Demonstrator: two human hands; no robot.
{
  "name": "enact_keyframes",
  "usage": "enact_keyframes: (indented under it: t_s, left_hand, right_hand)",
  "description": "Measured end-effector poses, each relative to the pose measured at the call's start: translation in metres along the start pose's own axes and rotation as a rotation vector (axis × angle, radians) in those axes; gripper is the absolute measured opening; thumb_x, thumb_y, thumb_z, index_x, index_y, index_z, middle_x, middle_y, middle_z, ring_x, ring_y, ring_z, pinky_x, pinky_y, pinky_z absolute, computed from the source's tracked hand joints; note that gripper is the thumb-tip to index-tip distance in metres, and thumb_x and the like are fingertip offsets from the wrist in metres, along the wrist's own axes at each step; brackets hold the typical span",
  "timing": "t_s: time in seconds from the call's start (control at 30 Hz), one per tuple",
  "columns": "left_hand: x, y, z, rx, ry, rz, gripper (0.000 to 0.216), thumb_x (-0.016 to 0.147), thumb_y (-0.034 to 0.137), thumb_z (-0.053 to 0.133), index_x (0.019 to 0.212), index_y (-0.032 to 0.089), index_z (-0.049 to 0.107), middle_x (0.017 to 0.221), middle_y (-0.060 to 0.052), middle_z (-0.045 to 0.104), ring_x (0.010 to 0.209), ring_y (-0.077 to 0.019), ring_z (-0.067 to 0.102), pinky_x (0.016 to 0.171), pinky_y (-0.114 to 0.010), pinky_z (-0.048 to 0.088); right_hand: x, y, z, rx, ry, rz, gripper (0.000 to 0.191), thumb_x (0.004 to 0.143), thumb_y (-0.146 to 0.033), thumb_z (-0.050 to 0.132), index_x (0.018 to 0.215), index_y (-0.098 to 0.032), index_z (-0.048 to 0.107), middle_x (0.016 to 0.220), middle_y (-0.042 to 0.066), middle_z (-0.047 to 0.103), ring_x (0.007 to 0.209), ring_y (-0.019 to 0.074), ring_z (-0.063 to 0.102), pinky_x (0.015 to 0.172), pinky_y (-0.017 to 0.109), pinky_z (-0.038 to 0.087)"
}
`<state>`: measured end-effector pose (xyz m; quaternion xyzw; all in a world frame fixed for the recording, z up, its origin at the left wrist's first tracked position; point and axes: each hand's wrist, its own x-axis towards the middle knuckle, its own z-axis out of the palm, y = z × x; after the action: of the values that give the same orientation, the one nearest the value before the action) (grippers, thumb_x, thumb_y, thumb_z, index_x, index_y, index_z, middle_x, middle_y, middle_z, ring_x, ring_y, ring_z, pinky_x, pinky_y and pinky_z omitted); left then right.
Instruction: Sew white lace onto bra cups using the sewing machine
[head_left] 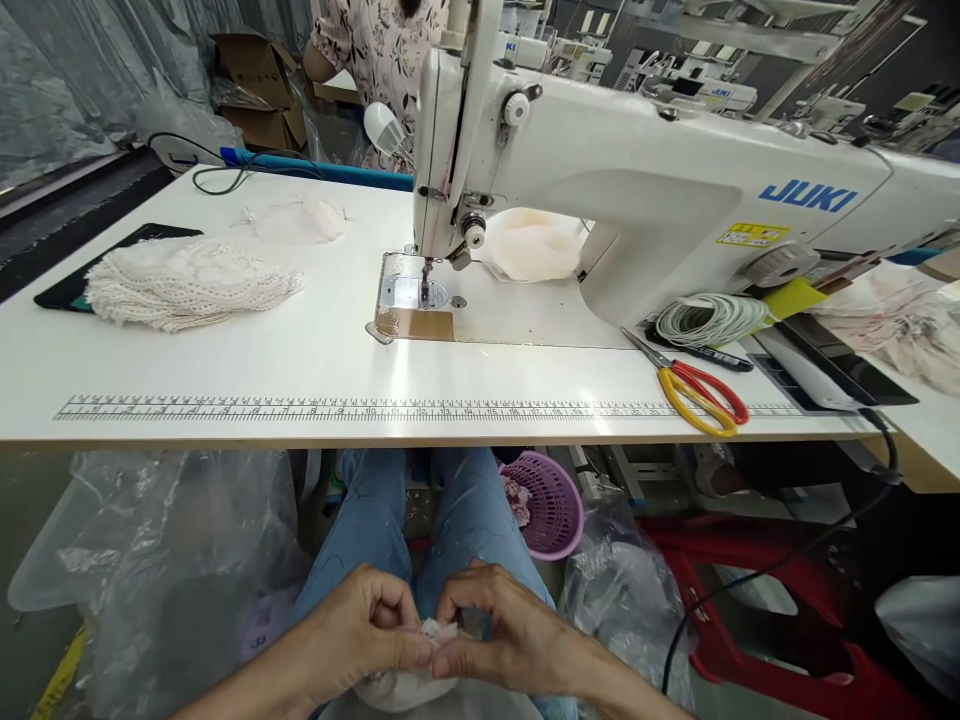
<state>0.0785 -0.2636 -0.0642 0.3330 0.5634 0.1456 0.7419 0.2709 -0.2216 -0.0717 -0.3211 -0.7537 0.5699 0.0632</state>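
Observation:
Above my lap, in front of the table edge, my left hand (382, 625) and my right hand (499, 630) pinch a piece of white fabric (409, 690) between thumbs and fingers. The two thumbs nearly meet over it, and the fingers hide part of it. More of the fabric hangs below the hands over my legs. On the table, a white JUKI sewing machine (660, 150) stands with its needle area ahead of me. A pile of cream lace-edged fabric (195, 285) lies at the left.
Yellow-and-red scissors (694, 395) and a coil of pale cord (709, 320) lie at right. A ruler (420, 410) runs along the table front. Below are a purple basket (551, 505), plastic bags (195, 560) and a red stool (757, 600). A person (390, 60) stands behind the machine.

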Motion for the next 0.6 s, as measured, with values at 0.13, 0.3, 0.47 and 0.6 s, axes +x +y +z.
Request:
enact_keyframes:
  t_s: [0.13,0.3,0.47,0.6]
  left_hand:
    - [0.004,-0.005,-0.002,-0.014,-0.059,0.041,0.053,0.053,0.063,0.072,0.057,0.018,0.045,0.043,0.012,0.028,0.045,-0.0061,0.017,0.045,-0.023,0.012]
    - [0.008,-0.004,0.000,-0.078,-0.083,0.008,0.055,0.050,0.063,0.075,0.071,0.017,0.053,0.040,0.014,0.025,0.043,-0.0061,0.014,0.044,-0.023,0.010]
    - [0.014,0.000,0.003,-0.052,-0.073,-0.018,0.058,0.047,0.064,0.076,0.066,0.011,0.061,0.045,0.010,0.031,0.048,-0.0062,0.020,0.048,-0.023,0.013]
    - [0.026,-0.007,0.005,0.016,-0.120,-0.007,0.060,0.042,0.064,0.078,0.066,0.011,0.064,0.048,0.007,0.044,0.046,-0.0054,0.031,0.047,-0.021,0.023]
  right_hand:
    - [0.001,0.002,0.000,0.052,-0.023,-0.065,0.036,0.084,-0.050,0.053,0.078,-0.016,0.062,0.066,-0.002,0.054,0.063,0.0101,0.049,0.066,0.021,0.037]
    - [0.000,0.002,-0.007,0.200,-0.044,-0.042,0.034,0.083,-0.046,0.055,0.077,-0.014,0.062,0.063,-0.003,0.051,0.058,0.0083,0.044,0.053,0.017,0.034]
    - [-0.006,0.006,-0.007,0.196,0.021,0.075,0.028,0.078,-0.042,0.061,0.073,-0.015,0.061,0.059,-0.004,0.049,0.055,0.0081,0.045,0.049,0.017,0.032]
    - [-0.014,0.024,-0.004,0.100,0.012,0.099,0.022,0.071,-0.038,0.068,0.070,-0.019,0.058,0.055,-0.006,0.047,0.050,0.0080,0.046,0.044,0.016,0.032]
